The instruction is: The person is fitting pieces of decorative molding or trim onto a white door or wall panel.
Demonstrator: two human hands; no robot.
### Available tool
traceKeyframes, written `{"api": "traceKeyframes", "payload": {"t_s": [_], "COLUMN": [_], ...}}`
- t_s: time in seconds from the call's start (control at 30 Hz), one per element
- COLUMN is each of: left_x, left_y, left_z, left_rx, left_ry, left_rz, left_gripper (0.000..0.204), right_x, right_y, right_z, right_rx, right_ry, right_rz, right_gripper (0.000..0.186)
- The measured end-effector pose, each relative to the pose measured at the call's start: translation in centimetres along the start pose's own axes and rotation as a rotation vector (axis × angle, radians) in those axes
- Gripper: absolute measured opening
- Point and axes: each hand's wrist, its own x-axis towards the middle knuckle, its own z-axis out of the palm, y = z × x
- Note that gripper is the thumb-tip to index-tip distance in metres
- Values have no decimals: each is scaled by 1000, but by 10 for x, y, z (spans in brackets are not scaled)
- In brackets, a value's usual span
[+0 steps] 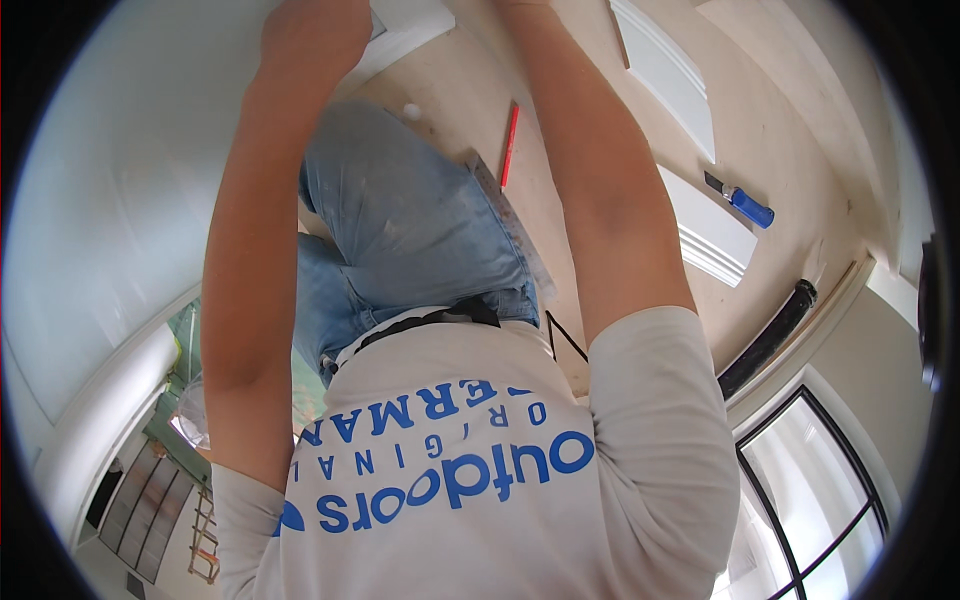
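My left hand (318, 38) is at the top edge, left of the middle, with its back toward me. Its fingers are hidden, so whether they grip anything does not show. Just beside it is a white moulded trim piece (405, 32), partly cut off by the edge. My right forearm (590, 150) reaches up to the top edge, where the hand passes out of sight. Between the forearms a red pencil-like stick (511, 145) lies on the pale floor. A greyish, worn strip (515, 225) lies alongside my jeans-clad leg.
Two white grooved trim pieces (675, 80) (712, 232) lie right of my right arm. Near them rests a blue-handled tool (742, 200) with a short dark blade. A black hose (770, 340) runs along the right wall, near a black-framed glass pane (815, 490). A pale smooth wall (120, 170) rises at left.
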Motion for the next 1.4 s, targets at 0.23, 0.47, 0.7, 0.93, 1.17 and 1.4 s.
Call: {"api": "traceKeyframes", "payload": {"t_s": [0.23,0.47,0.7,0.93,1.17,1.4], "left_x": [9,13,20,24,21,21], "left_y": [-12,-10,-24,-26,-19,-22], "left_z": [13,15,24,25,7,7], "left_rx": [49,100,67,59,71,84], "left_ry": [172,202,431,328,144,147], "left_rz": [89,63,199,121,85,73], "left_gripper": [29,27,26,27,28,26], "right_x": [4,5,5,7,12,17], "right_y": [1,3,3,-3,-5,-5], "right_z": [2,4,2,-3,-9,-9], "right_rx": [19,21,17,48,116,28], "right_ry": [-66,31,8,-49,-95,12], "right_rz": [193,143,184,274,400,489], "right_gripper": [35,32,35,35,39,55]}}
